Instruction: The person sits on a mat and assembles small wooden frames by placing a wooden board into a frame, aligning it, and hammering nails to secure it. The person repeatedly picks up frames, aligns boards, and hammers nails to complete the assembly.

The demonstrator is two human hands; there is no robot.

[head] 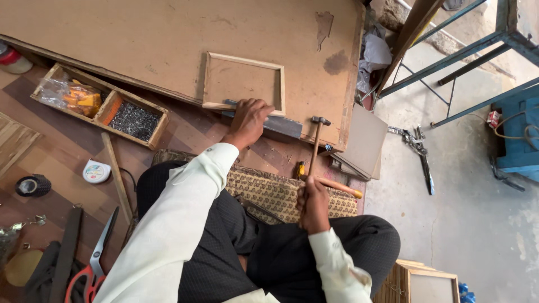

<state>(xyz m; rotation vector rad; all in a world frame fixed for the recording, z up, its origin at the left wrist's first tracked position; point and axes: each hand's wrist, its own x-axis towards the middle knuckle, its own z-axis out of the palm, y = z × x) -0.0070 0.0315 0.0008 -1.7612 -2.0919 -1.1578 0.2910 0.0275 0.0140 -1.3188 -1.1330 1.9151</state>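
Observation:
My left hand (249, 119) presses down on the near edge of a small rectangular wooden frame (243, 60) and on a grey metal bar (282, 125) lying along that edge. The frame rests on a large brown board (140, 39). My right hand (313, 203) grips the wooden handle of a hammer (316, 141), whose metal head is raised just right of the frame's near corner. I sit cross-legged in dark trousers on a patterned mat (275, 193).
A wooden tray (104, 104) with small nails and plastic bags lies at left. A tape measure (96, 171), tape roll (32, 185) and red-handled scissors (92, 264) lie on the floor. More frames (426, 283) stand at lower right. Blue metal legs (449, 50) rise at right.

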